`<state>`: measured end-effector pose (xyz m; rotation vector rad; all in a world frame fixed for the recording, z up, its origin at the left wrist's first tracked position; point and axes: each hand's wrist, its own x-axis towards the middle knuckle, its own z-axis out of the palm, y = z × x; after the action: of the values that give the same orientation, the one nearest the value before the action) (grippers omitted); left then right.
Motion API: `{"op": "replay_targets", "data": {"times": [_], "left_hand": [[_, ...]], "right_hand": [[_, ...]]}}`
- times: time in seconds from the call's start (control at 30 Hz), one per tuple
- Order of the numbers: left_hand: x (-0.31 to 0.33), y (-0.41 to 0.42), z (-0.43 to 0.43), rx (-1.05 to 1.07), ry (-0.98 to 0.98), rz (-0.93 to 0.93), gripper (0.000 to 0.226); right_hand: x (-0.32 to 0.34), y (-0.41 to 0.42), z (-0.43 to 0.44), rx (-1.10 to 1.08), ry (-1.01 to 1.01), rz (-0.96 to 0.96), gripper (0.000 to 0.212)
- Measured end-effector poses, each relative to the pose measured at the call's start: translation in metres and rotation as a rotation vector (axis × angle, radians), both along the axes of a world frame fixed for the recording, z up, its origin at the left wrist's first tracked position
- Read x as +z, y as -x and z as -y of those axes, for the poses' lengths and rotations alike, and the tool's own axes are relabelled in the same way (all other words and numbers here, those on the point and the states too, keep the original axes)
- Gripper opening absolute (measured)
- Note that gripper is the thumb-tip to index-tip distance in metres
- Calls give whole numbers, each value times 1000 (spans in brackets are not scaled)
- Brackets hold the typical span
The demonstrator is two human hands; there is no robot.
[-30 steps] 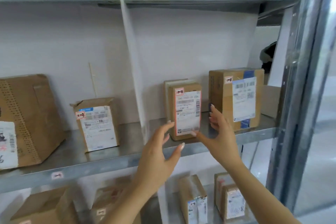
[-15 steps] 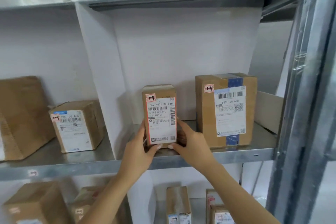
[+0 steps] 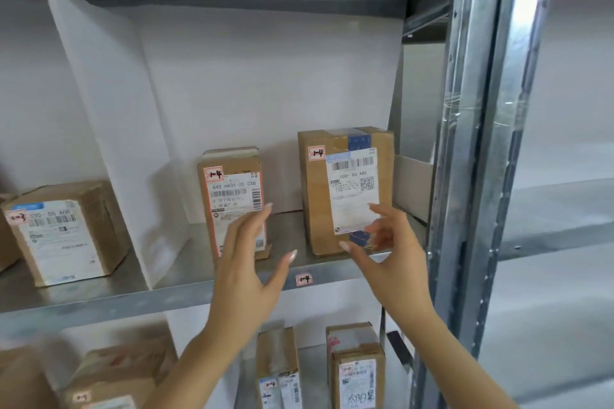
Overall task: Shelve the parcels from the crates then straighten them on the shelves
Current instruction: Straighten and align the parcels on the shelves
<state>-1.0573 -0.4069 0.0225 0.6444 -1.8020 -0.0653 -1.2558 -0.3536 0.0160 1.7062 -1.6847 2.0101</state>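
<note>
Two cardboard parcels stand upright on the metal shelf [image 3: 335, 271] in the right-hand bay. The narrow parcel [image 3: 232, 189] has a red-edged label; the wider parcel [image 3: 345, 183] to its right carries a white label and blue tape. My left hand [image 3: 252, 262] is open in front of the narrow parcel's lower right, fingers spread, holding nothing. My right hand [image 3: 388, 256] is open in front of the wider parcel's lower right corner, covering part of its label. Whether either hand touches a parcel I cannot tell.
A white divider [image 3: 109, 129] separates this bay from the left one, where a tilted parcel [image 3: 66, 232] sits. More parcels [image 3: 357, 372] stand on the shelf below. A steel upright [image 3: 475, 143] bounds the bay on the right.
Both hands have let go of the narrow parcel and shifted right; the right hand now hovers at the wider parcel. The view has moved closer to the shelf.
</note>
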Motion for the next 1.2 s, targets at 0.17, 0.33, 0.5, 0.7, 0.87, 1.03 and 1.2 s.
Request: {"op": "replay_targets", "data": {"times": [0.17,0.33,0.5,0.7,0.87,1.03,1.2], "left_hand": [[-12,59,5,-38,-368,-2,93],[-17,90,25,107,-457,19,93],[-20,95,31,193,-427,30,88],[-16,87,21,199,-465,-20,100],[-5,55,-14,190,-413,-120,84],[3,-15,-45,317,-332,-167,63],[3,-121,-81,481,-339,-252,58]], "right_hand": [[-10,32,15,-74,-139,-99,96],[-5,45,34,51,-352,-102,94],[-8,50,49,35,-321,-112,95],[-11,49,39,58,-211,-60,104],[-4,29,21,159,107,-25,83],[11,-29,14,450,53,-65,57],[11,-133,15,669,-7,-68,54]]}}
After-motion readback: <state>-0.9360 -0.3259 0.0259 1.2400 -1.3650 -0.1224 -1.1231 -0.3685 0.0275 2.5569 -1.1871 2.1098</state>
